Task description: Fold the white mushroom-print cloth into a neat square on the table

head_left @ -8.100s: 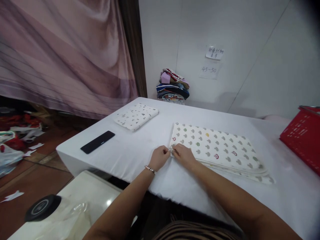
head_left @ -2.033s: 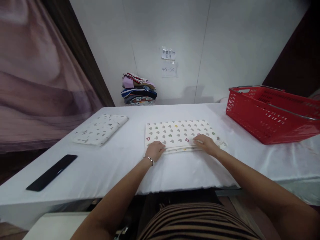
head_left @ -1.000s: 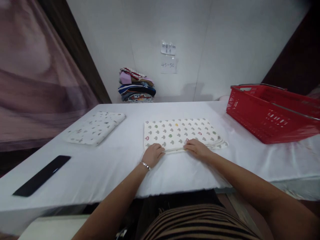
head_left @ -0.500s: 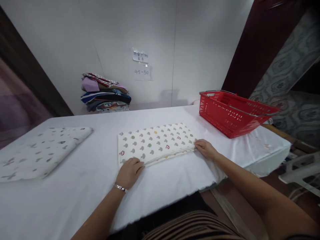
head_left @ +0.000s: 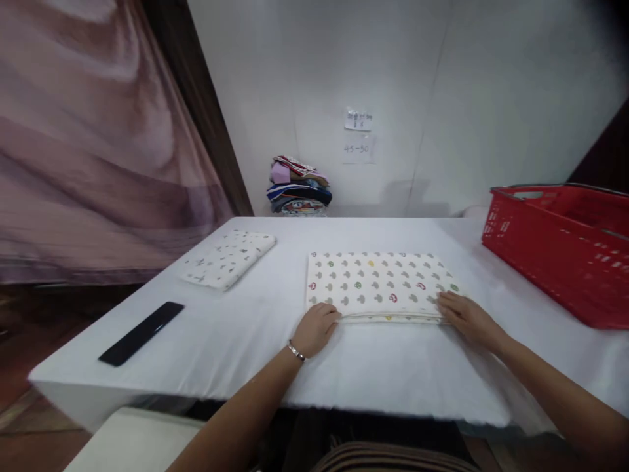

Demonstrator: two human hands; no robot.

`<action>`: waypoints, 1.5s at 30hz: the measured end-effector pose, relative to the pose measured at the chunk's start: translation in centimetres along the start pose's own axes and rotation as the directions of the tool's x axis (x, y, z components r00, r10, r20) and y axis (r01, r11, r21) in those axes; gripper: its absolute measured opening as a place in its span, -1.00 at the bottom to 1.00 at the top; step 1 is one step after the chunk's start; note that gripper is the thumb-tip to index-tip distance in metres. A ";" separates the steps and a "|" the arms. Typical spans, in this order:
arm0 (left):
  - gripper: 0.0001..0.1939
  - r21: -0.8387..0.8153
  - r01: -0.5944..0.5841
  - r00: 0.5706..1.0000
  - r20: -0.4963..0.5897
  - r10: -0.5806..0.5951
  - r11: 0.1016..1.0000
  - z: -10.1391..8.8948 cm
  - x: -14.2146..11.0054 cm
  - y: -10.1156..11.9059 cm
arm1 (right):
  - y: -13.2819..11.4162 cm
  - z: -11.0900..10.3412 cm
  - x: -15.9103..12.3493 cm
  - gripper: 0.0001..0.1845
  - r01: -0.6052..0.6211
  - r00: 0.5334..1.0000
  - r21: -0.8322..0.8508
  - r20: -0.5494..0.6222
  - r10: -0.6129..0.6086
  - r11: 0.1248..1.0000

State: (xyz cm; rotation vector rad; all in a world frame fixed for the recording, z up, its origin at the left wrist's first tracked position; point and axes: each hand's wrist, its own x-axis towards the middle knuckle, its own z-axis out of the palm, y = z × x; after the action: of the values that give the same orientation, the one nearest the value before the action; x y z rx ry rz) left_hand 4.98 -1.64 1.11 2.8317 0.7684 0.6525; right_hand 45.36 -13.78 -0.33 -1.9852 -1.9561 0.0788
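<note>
A white cloth with a mushroom print [head_left: 383, 282] lies folded into a flat rectangle on the white-covered table [head_left: 255, 341]. At its near left corner, my left hand [head_left: 317, 328], with a silver bracelet at the wrist, has its fingers closed over the edge. My right hand [head_left: 469, 320] grips the near right corner, its fingertips resting on top. Several layers show along the near edge between my hands. Both thumbs are mostly hidden from view.
A second folded printed cloth [head_left: 228, 259] lies to the left, with a flat black object [head_left: 142, 333] nearer me. On the right stands a red plastic basket [head_left: 550, 249]. Behind the table is a stack of folded fabrics [head_left: 299, 190], and a pink curtain [head_left: 98, 144] hangs at left.
The view has swung left, bringing the black object and more curtain into sight. Both hands stay at the mushroom cloth's near corners, and the cloth looks much the same.
</note>
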 end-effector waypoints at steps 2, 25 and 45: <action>-0.79 0.013 0.032 0.999 -0.021 -0.032 0.999 -0.2 -0.4 0.2 | -1.3 0.1 1.3 -0.47 0.046 0.999 0.013 -0.017 -0.046 0.999; -0.73 -0.174 0.817 0.561 0.018 -0.828 0.550 -3.7 -0.9 -4.1 | -18.8 6.9 7.6 -0.36 0.539 0.824 0.008 0.202 -0.529 0.842; -0.89 -0.210 0.805 0.582 0.097 -0.808 0.555 -3.4 -2.3 -0.5 | -18.8 6.6 7.7 -0.38 0.540 0.816 0.020 0.232 -0.529 0.842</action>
State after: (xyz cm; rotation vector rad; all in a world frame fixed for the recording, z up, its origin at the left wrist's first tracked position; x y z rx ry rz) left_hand 1.47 -2.30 3.21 1.8972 1.6998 0.5250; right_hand 25.83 -5.21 0.38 -1.4215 -2.6189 0.1242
